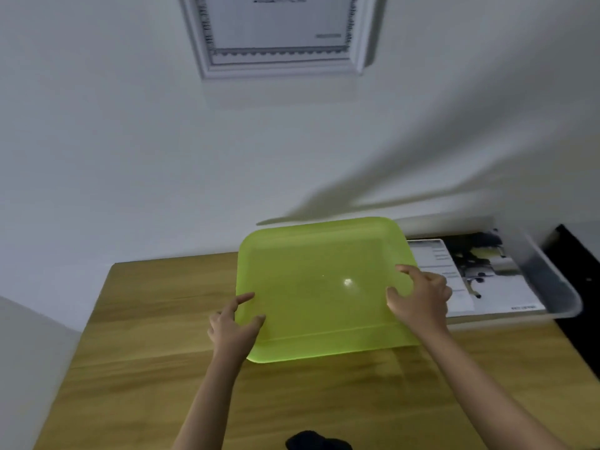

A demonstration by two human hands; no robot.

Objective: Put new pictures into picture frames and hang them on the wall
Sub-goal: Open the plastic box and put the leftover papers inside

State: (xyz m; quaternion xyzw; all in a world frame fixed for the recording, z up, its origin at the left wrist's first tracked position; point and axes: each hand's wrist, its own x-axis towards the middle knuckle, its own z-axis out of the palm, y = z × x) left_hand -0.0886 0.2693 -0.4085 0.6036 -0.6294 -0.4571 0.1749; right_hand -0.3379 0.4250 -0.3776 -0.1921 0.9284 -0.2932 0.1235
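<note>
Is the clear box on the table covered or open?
Open: both hands hold the green lid beside the clear box, and printed pictures show inside.

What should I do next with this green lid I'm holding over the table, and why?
Probably set the green lid down on the bare wooden table to your left. Both your left hand and right hand grip its edges, and it partly covers the clear bin holding the printed pictures. Moving it aside would likely free your hands and open the bin.
</note>
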